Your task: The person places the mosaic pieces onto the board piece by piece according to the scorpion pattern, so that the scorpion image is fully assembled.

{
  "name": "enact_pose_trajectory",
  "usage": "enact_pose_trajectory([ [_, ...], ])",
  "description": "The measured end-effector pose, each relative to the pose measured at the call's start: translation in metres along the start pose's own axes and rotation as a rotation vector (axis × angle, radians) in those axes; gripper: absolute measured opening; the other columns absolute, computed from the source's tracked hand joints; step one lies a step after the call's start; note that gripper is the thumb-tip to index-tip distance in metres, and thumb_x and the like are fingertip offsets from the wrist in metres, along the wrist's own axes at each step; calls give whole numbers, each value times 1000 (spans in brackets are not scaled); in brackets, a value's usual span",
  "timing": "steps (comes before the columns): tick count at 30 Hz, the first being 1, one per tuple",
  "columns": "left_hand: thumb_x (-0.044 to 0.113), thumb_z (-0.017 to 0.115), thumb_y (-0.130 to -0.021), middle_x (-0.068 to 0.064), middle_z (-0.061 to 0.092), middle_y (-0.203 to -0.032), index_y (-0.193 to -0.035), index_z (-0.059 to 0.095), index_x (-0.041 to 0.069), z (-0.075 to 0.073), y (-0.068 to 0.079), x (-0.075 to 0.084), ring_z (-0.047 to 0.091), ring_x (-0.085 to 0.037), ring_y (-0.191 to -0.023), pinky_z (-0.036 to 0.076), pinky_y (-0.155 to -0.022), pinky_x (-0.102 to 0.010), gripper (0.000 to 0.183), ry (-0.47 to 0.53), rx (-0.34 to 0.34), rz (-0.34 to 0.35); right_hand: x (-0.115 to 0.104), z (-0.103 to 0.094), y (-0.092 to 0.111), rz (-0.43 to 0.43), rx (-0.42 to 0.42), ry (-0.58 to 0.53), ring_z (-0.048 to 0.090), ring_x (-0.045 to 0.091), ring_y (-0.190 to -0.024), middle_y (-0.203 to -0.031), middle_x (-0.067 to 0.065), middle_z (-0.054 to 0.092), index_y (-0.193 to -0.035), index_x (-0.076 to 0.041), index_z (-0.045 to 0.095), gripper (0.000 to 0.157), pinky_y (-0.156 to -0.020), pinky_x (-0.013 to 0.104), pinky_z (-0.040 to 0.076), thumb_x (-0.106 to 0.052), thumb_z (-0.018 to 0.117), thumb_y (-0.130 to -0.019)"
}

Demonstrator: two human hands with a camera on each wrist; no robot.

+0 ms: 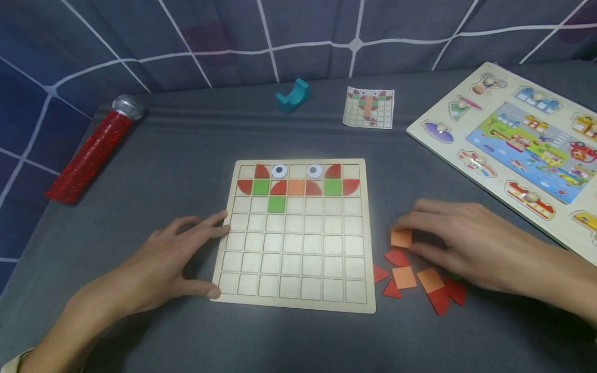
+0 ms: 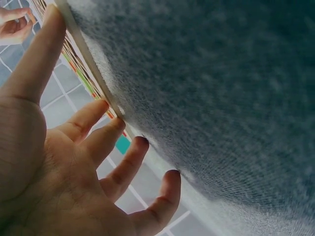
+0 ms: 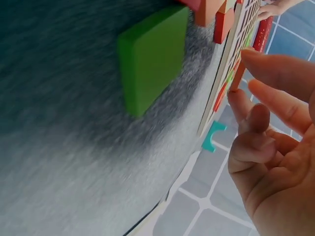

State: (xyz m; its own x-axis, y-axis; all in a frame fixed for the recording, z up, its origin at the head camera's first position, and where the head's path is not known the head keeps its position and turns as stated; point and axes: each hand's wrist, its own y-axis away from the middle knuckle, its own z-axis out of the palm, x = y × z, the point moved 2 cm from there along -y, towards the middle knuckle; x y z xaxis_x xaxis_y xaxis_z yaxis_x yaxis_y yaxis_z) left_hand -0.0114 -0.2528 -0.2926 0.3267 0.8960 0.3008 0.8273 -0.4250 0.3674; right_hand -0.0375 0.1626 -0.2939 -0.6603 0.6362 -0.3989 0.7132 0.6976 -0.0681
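My right hand (image 1: 462, 241) pinches an orange square tile (image 1: 401, 239) between thumb and fingers, just right of a wooden grid board (image 1: 284, 262). In the right wrist view the tile (image 3: 238, 74) shows edge-on. With fingers spread, my left hand (image 1: 172, 256) touches the board's left edge at thumb and fingertips. The board's top rows hold red quarter-round tiles, green squares, an orange square (image 1: 296, 187) and two eye tiles (image 1: 279, 171). One green square (image 1: 276, 204) sits in the third row. Loose red pieces (image 1: 392, 289) and orange squares (image 1: 403, 277) lie beside the board.
A printed pattern card (image 1: 369, 108) lies behind the board, with a teal curved block (image 1: 294, 96) to its left. A red glittery microphone (image 1: 95, 150) is at the far left. On the right sits a knobbed picture puzzle (image 1: 522, 140). Under my right hand lies a green square (image 3: 153, 60).
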Motion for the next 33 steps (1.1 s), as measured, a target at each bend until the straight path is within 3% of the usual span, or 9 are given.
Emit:
enact_pose_trajectory([
  [13,69,77,-64,2,25,-162,-149,44,23,-1,1,0,31,-40,-135,29,-94,-72,102,-2,1,5,-20,7,-37,-42,-13,-83,50,-3,-72,-94,-17,58,-103,-24,73,22,-62,25,47,-19,80,-84],
  [19,69,77,-63,3,24,-162,-149,44,23,0,0,0,31,-39,-136,30,-95,-71,102,-2,-3,2,-30,11,-69,-46,-49,-129,56,5,-81,-96,-11,64,-104,-20,74,17,-72,32,49,-15,75,-88],
  [28,70,75,-64,2,24,-162,-149,43,24,0,1,-1,30,-40,-136,28,-95,-72,102,9,-7,-1,-48,19,-121,-125,-65,-112,50,13,-72,-80,-5,57,-95,-14,72,5,-63,30,44,-12,71,-90],
  [33,69,76,-64,3,25,-161,-149,43,25,-1,1,0,30,-39,-136,28,-94,-74,101,13,-4,-5,-51,24,-139,-118,-61,-108,53,14,-75,-84,-4,60,-101,-13,72,13,-67,31,45,-8,66,-91],
])
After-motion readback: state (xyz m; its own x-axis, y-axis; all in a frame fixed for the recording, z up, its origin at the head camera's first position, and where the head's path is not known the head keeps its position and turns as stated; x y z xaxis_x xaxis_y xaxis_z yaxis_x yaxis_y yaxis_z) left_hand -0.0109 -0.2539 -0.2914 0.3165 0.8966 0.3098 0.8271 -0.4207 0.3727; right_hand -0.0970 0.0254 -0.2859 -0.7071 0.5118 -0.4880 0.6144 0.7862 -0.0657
